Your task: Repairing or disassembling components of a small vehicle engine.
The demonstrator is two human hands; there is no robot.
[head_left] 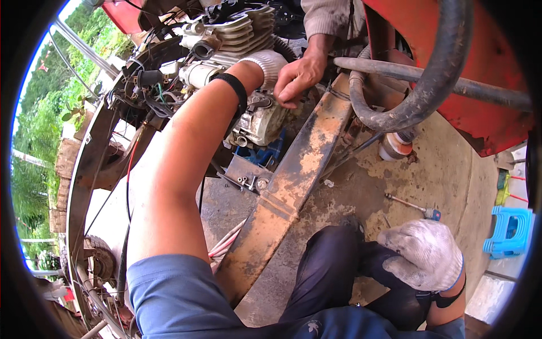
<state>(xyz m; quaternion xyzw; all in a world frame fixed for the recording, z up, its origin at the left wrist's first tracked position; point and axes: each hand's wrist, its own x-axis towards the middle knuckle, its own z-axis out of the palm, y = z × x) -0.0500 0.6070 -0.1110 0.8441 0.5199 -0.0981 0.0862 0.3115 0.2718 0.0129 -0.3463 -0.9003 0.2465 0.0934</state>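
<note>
Much of the stained concrete floor (361, 192) shows around a rusty beam (313, 147), with greenery (39, 152) at far left. One orange-and-white container (395, 148) stands there, contents unclear. Left of the beam sits the grey engine (243, 35), finned and grimy; the gloved left hand (268, 65) is at it, fingers hidden, grip impossible to tell. The gloved right hand (426, 254) curls loosely, any hold unclear.

You wear a blue-grey short sleeve (175, 294) at lower left, a black wristband (239, 95) and white knitted glove (270, 66) near top centre, a smudged glove (426, 254) lower right, and seemingly navy trousers (322, 268).
</note>
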